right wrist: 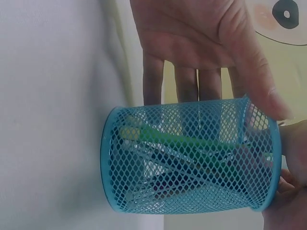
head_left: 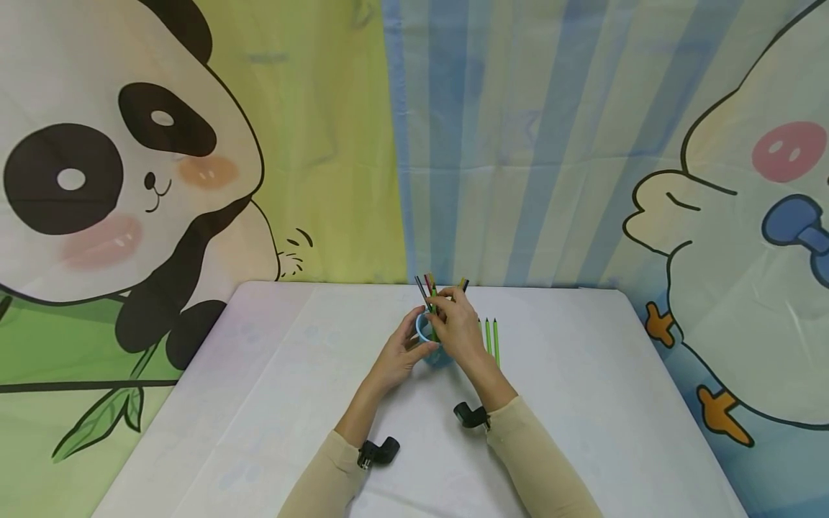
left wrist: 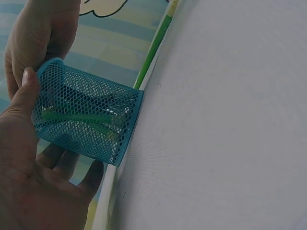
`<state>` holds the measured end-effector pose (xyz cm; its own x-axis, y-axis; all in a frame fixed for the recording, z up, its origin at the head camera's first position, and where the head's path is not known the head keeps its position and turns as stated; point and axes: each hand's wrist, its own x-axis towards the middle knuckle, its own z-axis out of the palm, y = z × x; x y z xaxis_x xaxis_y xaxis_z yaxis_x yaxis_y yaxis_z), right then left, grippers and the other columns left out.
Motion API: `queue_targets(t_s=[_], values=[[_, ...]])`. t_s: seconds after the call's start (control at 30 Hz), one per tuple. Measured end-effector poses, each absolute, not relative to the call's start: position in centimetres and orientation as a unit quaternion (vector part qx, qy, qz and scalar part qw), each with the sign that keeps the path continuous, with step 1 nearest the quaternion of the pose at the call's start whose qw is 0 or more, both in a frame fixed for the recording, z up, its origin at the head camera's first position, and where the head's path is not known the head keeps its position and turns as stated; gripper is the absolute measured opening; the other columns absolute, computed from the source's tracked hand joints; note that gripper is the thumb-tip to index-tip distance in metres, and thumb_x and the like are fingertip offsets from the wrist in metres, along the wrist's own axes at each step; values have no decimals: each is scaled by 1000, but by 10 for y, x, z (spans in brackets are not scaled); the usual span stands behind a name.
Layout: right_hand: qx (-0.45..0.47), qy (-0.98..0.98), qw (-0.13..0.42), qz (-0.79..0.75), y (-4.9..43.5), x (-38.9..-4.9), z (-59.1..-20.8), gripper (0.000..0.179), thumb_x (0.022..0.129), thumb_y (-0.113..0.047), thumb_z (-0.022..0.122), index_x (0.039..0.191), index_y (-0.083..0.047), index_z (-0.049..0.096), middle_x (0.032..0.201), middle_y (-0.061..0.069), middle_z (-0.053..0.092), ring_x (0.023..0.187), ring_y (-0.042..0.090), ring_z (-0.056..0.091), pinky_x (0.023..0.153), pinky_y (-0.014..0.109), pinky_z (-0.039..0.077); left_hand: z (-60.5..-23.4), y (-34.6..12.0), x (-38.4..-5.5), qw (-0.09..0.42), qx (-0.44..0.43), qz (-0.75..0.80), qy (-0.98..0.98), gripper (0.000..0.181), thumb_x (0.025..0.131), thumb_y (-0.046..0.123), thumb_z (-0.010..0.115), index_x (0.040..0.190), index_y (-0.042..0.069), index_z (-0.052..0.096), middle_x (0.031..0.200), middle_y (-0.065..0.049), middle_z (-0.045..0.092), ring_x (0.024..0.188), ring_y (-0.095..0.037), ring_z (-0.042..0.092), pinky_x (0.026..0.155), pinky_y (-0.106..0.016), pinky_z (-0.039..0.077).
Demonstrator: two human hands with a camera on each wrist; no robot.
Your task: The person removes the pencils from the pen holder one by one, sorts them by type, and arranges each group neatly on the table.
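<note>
A light blue mesh pen cup stands upright on the white table. My left hand holds it from the left, thumb at the rim and fingers around the far side, as the right wrist view shows. Over the cup's mouth, my right hand pinches a green pencil; its fingertips are partly hidden. Dark and red pencils lean out at the back of the cup. Through the mesh a green pencil and several thin, dark sticks show inside.
Several green pencils lie side by side on the table, just right of the cup and beyond my right forearm. Behind the table's far edge hangs a printed curtain with a panda. Each wrist wears a small black camera.
</note>
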<state>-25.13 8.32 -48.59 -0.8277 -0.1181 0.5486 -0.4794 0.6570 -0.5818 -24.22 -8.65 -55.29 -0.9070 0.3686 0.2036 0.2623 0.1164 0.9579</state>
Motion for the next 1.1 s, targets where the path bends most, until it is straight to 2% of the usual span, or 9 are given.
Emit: queue_targets(t_s=[0.2, 0.4, 0.63, 0.83, 1.1], values=[[174, -878, 246, 372, 84, -253, -488, 29, 87, -5, 84, 115, -4, 78, 112, 10, 68, 80, 18, 69, 66, 31, 60, -553, -86, -242, 41, 206, 631, 747, 75, 101, 27, 71, 161, 43, 30, 159, 2, 50, 147, -30, 49, 119, -57, 42], [172, -877, 245, 375, 84, -253, -490, 29, 88, -4, 83, 116, -5, 77, 111, 9, 69, 79, 17, 68, 64, 29, 58, -553, -86, -242, 41, 208, 631, 746, 76, 99, 35, 72, 161, 43, 30, 159, 1, 49, 148, -32, 47, 119, -57, 41], [170, -872, 265, 375, 84, -255, -493, 26, 88, -2, 82, 113, -5, 78, 108, 8, 70, 77, 17, 68, 63, 29, 58, -551, -85, -241, 42, 203, 632, 747, 75, 100, 31, 72, 160, 45, 30, 160, -3, 48, 149, -35, 45, 120, -59, 40], [174, -857, 274, 399, 85, -254, -496, 23, 87, 0, 82, 109, -6, 78, 105, 7, 70, 78, 17, 69, 66, 29, 60, -551, -85, -241, 41, 200, 628, 751, 75, 99, 35, 72, 160, 45, 30, 160, 0, 49, 149, -32, 46, 120, -58, 40], [194, -808, 303, 467, 89, -254, -499, 16, 88, 5, 79, 103, 0, 78, 104, 11, 71, 76, 20, 71, 65, 28, 62, -551, -86, -243, 35, 216, 624, 750, 75, 100, 33, 72, 161, 41, 30, 160, -2, 49, 149, -33, 46, 120, -56, 40]])
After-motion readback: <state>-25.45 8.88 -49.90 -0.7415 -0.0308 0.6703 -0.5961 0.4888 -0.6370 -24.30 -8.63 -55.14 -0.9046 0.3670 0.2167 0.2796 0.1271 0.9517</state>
